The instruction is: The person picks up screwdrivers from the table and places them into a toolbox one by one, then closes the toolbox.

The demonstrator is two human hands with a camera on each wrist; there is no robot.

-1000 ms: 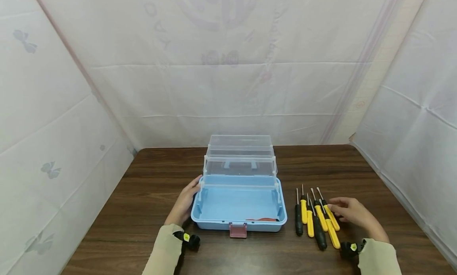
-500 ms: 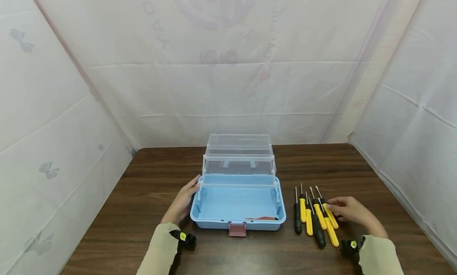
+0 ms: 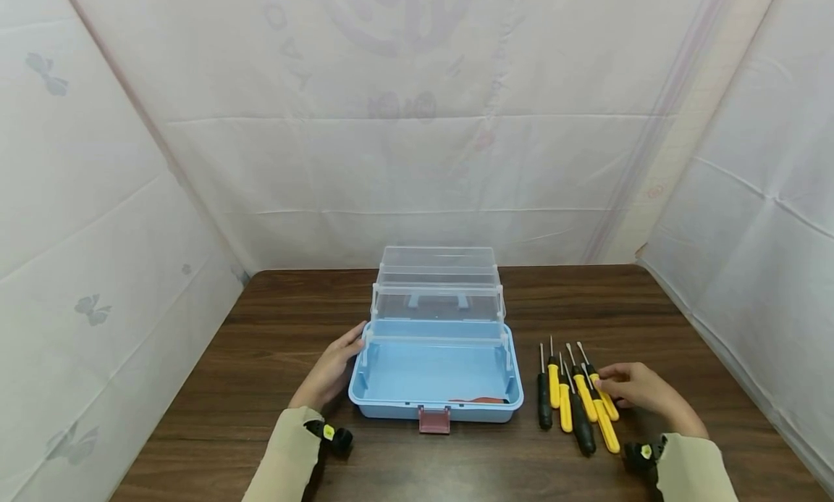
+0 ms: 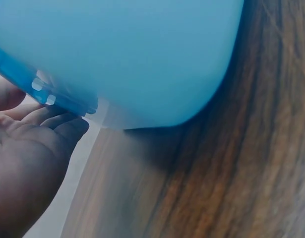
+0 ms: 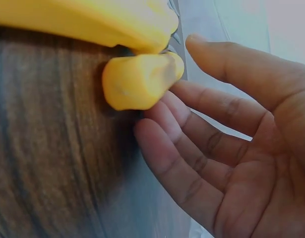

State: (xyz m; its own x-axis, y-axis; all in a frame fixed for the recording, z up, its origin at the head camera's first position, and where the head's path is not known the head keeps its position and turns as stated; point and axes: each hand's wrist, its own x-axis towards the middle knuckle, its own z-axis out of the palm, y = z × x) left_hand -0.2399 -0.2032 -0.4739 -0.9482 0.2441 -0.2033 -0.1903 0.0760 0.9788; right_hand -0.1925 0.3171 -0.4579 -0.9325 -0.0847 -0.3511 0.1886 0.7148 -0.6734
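A light-blue toolbox (image 3: 435, 375) stands open on the wooden table (image 3: 274, 328), its clear trays (image 3: 438, 292) fanned up behind the base. My left hand (image 3: 334, 368) rests flat against the box's left side, fingers straight (image 4: 38, 148) by the blue wall (image 4: 132, 54). To the right of the box lie several screwdrivers (image 3: 576, 400) with yellow and black handles in a row. My right hand (image 3: 625, 386) lies at the rightmost yellow one. Its relaxed fingers (image 5: 192, 148) touch the butt of that yellow handle (image 5: 137, 82) without wrapping round it.
A red latch (image 3: 434, 419) hangs at the box's front edge, and a thin reddish item (image 3: 478, 400) lies in the blue base. White sheets wall in the table on three sides. Bare wood lies left of the box and behind the screwdrivers.
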